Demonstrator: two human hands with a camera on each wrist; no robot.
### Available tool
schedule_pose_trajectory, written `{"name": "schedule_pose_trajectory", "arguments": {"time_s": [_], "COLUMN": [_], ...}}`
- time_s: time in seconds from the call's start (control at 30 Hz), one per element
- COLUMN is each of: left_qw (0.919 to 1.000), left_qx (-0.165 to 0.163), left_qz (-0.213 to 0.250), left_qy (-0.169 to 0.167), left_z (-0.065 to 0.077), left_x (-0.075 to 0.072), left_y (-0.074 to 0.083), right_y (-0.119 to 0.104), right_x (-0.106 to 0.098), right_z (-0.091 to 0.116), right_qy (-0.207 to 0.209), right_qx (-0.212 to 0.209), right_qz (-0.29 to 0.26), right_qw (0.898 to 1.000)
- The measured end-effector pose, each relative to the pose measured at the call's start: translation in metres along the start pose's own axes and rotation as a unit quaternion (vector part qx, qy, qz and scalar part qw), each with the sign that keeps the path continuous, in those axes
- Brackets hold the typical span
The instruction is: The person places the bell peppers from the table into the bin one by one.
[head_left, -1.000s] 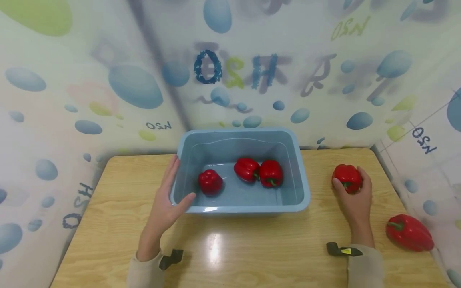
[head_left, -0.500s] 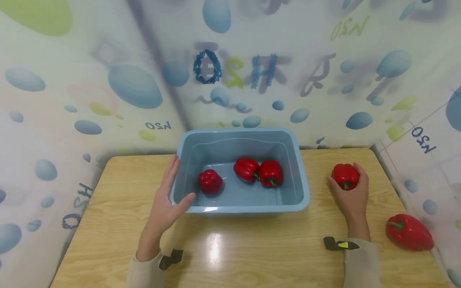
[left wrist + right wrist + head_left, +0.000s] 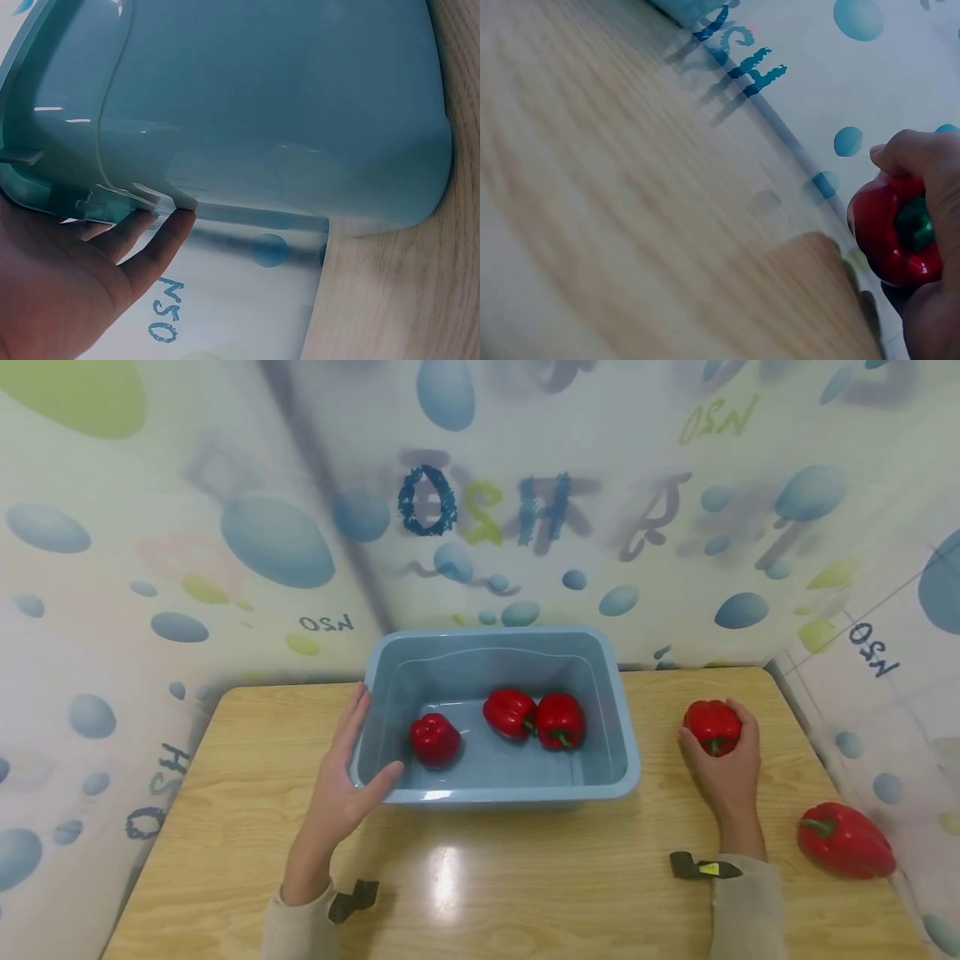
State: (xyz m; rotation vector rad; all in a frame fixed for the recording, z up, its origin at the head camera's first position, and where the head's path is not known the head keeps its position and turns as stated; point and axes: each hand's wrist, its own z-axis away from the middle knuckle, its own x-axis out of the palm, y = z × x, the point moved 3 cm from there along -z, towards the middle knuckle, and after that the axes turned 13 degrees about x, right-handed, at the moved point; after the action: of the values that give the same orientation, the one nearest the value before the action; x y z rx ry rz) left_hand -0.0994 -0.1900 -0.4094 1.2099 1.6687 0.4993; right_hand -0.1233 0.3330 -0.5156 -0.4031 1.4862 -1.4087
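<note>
A blue plastic bin [image 3: 502,795] stands near the back of the table with three red bell peppers inside: one bell pepper [image 3: 435,740] at the left, and a bell pepper [image 3: 510,713] touching another bell pepper [image 3: 560,721] toward the right. My left hand [image 3: 339,785] rests at the bin's front left corner, fingers straight along its side and thumb over the front rim. In the left wrist view, fingertips touch the bin's wall [image 3: 270,112]. To the right of the bin, my right hand [image 3: 726,772] grips a red bell pepper [image 3: 711,727] with a green stem, thumb and fingers on opposite sides.
Another red bell pepper [image 3: 846,841] lies on the table's right edge, beside my right wrist. A patterned wall [image 3: 480,568] rises right behind the bin and along both sides of the wooden table [image 3: 540,877].
My right hand has shifted slightly left and away from me, and its grip has settled round the bell pepper. The view has turned a little. The left hand stays at the bin.
</note>
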Motion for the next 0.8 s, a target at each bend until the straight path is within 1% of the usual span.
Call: {"name": "schedule_pose_trajectory", "arguments": {"time_s": [0.23,0.4,0.53,0.8], "left_qw": [1.0,1.0,1.0,0.9999], "left_qx": [-0.001,-0.004,-0.004,-0.012], "left_qz": [0.005,0.007,0.006,0.004], "left_qy": [0.0,0.003,0.002,-0.005], "left_z": [0.0,0.0,0.0,0.0], "left_x": [0.0,0.0,0.0,-0.001], "left_y": [0.002,0.002,0.001,-0.001], "right_y": [-0.012,-0.021,-0.029,-0.042], "right_x": [0.001,0.006,0.009,0.009], "right_z": [0.012,0.02,0.026,0.038], "right_qy": [-0.004,-0.024,-0.041,-0.052], "right_qx": [0.001,-0.005,-0.023,-0.068], "right_qz": [0.005,0.021,0.044,0.034], "right_qw": [1.0,0.999,0.998,0.996]}}
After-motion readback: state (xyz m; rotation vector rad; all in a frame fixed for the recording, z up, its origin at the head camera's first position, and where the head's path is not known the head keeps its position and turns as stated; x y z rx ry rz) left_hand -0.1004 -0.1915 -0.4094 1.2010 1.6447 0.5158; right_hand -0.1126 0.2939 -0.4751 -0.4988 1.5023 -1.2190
